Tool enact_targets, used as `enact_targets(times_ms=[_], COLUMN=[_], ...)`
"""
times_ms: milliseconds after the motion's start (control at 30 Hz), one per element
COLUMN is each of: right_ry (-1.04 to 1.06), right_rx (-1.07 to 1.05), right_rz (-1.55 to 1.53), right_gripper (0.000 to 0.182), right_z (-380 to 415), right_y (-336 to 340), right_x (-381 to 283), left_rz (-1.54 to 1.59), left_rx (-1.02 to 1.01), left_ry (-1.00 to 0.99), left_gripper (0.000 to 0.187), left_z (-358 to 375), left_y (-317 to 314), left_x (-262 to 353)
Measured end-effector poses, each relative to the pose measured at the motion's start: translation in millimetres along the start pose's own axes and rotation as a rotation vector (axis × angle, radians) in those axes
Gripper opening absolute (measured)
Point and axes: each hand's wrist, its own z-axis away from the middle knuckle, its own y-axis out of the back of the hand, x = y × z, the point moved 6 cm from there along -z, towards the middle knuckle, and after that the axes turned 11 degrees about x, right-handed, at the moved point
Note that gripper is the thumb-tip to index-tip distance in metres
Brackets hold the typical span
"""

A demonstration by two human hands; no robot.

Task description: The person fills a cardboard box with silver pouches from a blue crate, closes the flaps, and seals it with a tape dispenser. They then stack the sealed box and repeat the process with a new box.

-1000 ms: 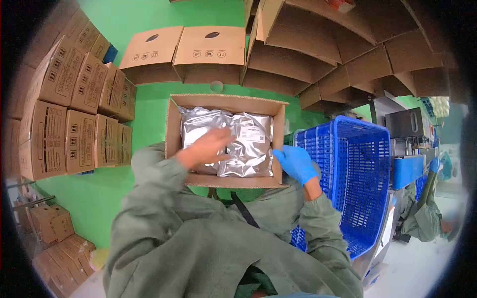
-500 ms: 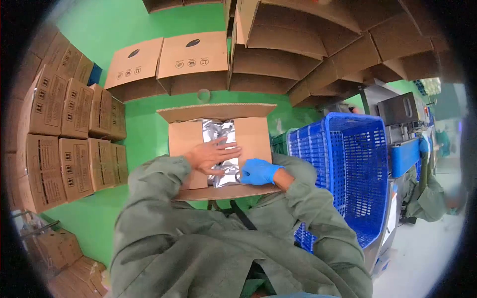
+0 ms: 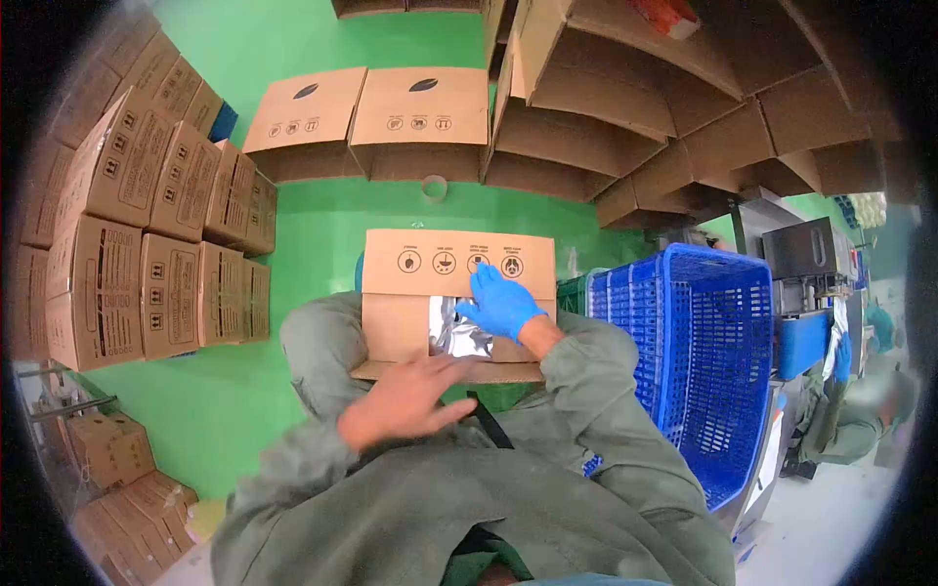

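A cardboard box (image 3: 396, 327) sits before me between my knees, its side flaps folded in and silver foil pouches (image 3: 457, 337) showing in the gap between them. The far flap (image 3: 391, 272), printed with round symbols, leans over toward me. My right hand (image 3: 505, 305), in a blue glove, lies over that flap and the pouches with its fingers spread apart. Bare, my left hand (image 3: 410, 398) is at the box's near flap (image 3: 508, 372), fingers stretched and thumb apart, holding nothing.
A blue plastic crate (image 3: 674, 381) stands close on my right. Cartons (image 3: 107, 283) are stacked at the left, and open boxes (image 3: 420, 112) line the far side. A tape roll (image 3: 434, 188) lies on the green floor. A person (image 3: 850, 420) is at the far right.
The far flap has come down toward me, with my gloved right hand moved up onto it. My left hand has drawn back from the pouches to the near edge.
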Motion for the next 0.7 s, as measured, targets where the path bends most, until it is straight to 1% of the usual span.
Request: enact_targets(times_ms=[33,67,100,133,167,200,233,267,300,367,400,433,467,500,567,600,633,700], right_ry=[0.000,-0.058,-0.108,-0.052,-0.046,-0.095,-0.144,-0.365,-0.357,-0.165,-0.240,-0.299,-0.574,-0.847,-1.157,-1.177,-1.191,-1.103], right_rx=[-0.005,-0.221,-0.442,-0.388,-0.385,-0.381,-0.388,-0.497,-0.496,0.137,0.329,0.540,0.586,0.607,0.126,0.170,0.212,0.162], right_rz=[-0.008,0.024,0.065,0.103,0.118,0.048,-0.025,-0.187,-0.167,-0.236,-0.110,0.024,-0.287,-0.607,-0.337,-0.490,-0.642,-0.506], right_gripper=[0.072,0.071,0.072,0.073,0.073,0.073,0.072,0.066,0.066,0.061,0.061,0.062,0.064,0.066,0.072,0.073,0.075,0.067], right_z=[-13,-22,-23,-28,-35,-40,-40,-35,-25,-13,10,21,41,65,76,79,86,95], right_y=[22,34,35,32,25,19,16,28,27,45,48,51,17,-18,-23,-38,-53,-54], right_x=[-14,-23,-25,-24,-16,-4,4,12,21,43,60,75,106,127,129,138,146,126], left_rz=[-0.113,-0.116,-0.248,-0.377,-0.387,-0.391,-0.427,-0.460,-0.447,-0.441,-0.433,-0.444,-0.451,-0.447,-0.185,-0.330,-0.323,-0.312], left_rx=[0.321,0.311,0.507,0.715,0.809,0.898,0.931,0.958,0.976,0.961,0.957,0.974,0.983,0.991,1.052,1.027,1.036,1.000], left_ry=[-0.131,-0.130,-0.092,-0.049,0.021,0.091,0.188,0.292,0.298,0.385,0.381,0.599,0.814,0.804,0.864,0.840,0.833,0.569], left_gripper=[0.071,0.071,0.071,0.070,0.071,0.072,0.071,0.069,0.069,0.069,0.069,0.070,0.071,0.071,0.070,0.068,0.068,0.067], left_z=[21,19,10,1,-23,-53,-92,-114,-115,-122,-111,-94,-82,-83,-85,-91,-96,-118], left_y=[8,2,-2,-4,6,18,10,-7,-10,-4,-8,2,8,3,-4,5,15,41], left_x=[5,-2,-15,-25,-37,-53,-84,-108,-109,-117,-108,-108,-112,-114,-138,-138,-144,-154])
